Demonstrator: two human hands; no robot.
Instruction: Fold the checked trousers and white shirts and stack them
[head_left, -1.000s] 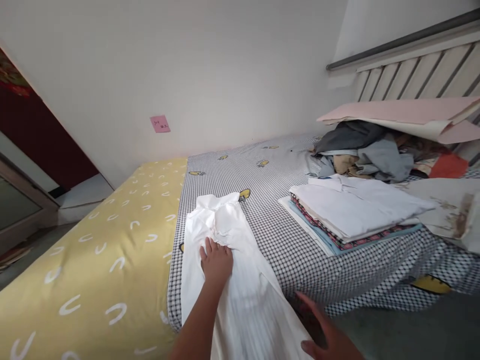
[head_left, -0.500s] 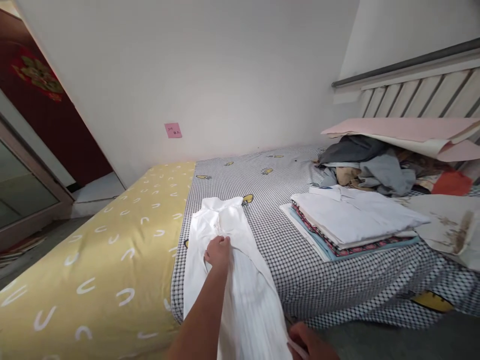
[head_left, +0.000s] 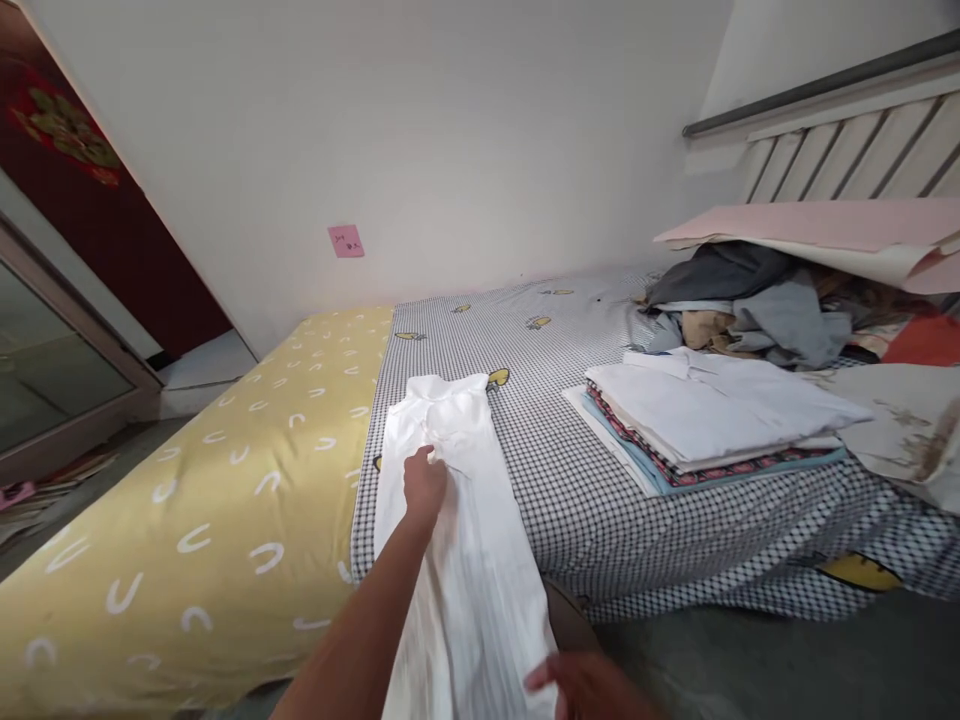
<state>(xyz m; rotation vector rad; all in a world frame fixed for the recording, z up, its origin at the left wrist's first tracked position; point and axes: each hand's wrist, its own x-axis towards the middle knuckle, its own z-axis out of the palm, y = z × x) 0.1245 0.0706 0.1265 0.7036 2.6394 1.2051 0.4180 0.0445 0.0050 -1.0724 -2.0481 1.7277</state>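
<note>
A white collared shirt (head_left: 487, 560), folded into a long narrow strip, lies over the bed with its collar end toward the wall. Its lower end hangs down toward me past the bed's near side. My left hand (head_left: 425, 482) is closed on the shirt front a little below the collar, fingers curled against the cloth. At the bottom of the view my right hand (head_left: 581, 685) is by the shirt's lower right edge, slightly blurred. Its fingers look apart, one reaching over the white cloth; part of this hand is cut off by the frame.
A stack of folded clothes (head_left: 720, 410), white shirt on top, sits to the right on the checked sheet (head_left: 525, 340). Behind it are heaped clothes (head_left: 787, 310) under pink sheets (head_left: 817, 225). A yellow patterned cover (head_left: 247, 480) spreads on the left. A pink note (head_left: 345, 241) is on the wall.
My right hand's fingers have loosened from the shirt's edge and shifted slightly left. My left hand has moved a little up and left in view. The camera view has tilted slightly down.
</note>
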